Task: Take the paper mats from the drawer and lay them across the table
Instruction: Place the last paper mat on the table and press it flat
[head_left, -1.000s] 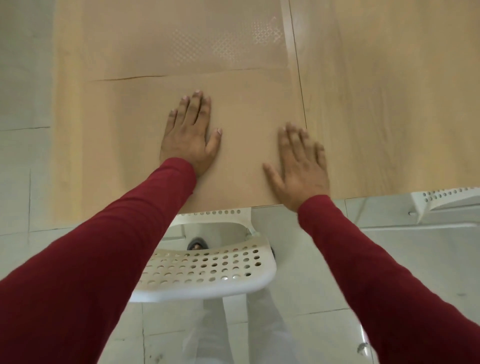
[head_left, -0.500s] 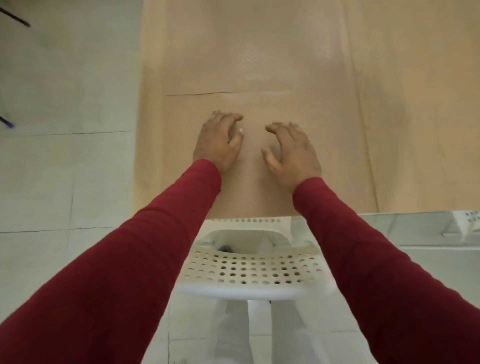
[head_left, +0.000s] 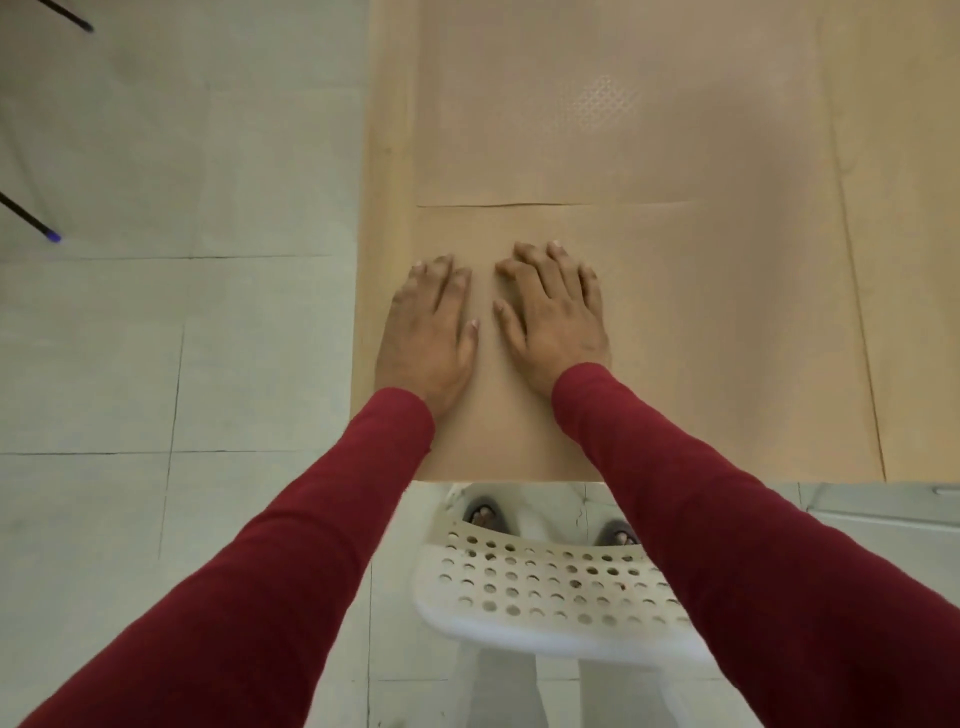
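- The near paper mat (head_left: 675, 338) lay flat on the worktop (head_left: 387, 156), its near edge at the worktop's front edge; both hands pressed on its left part, likely to smooth it and hold it from sliding
- The left hand (head_left: 431, 332) rested palm down, fingers (head_left: 436, 275) together and extended, gripping nothing; the right hand (head_left: 556, 312) lay just beside it, fingers (head_left: 545, 260) slightly spread and bent, also holding nothing
- A far paper mat (head_left: 597, 104) lay beyond, the two meeting along a thin seam, apparently so the pair covered the surface without a gap
- A white perforated stool (head_left: 545, 587) stood below the front edge; no drawer was in view
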